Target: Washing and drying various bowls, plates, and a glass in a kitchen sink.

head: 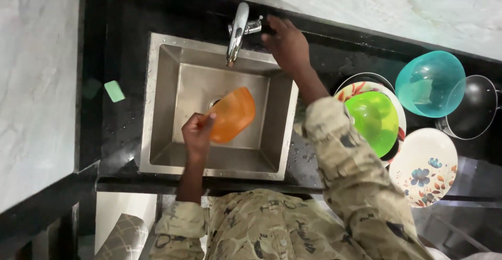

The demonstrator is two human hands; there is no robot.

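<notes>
Hands work at a steel sink (pixel 162 103) set into a black bench (pixel 130 45). The left hand (pixel 197 133) is closed around the rim of an orange bowl (pixel 234 114), holding it tilted over the basin, just below the spout of the chrome tap (pixel 236 32). The right hand (pixel 286 44) reaches to the back edge of the bench and rests at the tap's lever; whether its fingers are curled tight or loose I cannot tell. On the bench to the right of the sink lie a green bowl (pixel 374 121) on a patterned plate (pixel 361 88), a teal bowl (pixel 430 83), a dark pan (pixel 477 108) and a floral plate (pixel 426 166). A green sponge (pixel 114 91) lies near the bench's left edge.
</notes>
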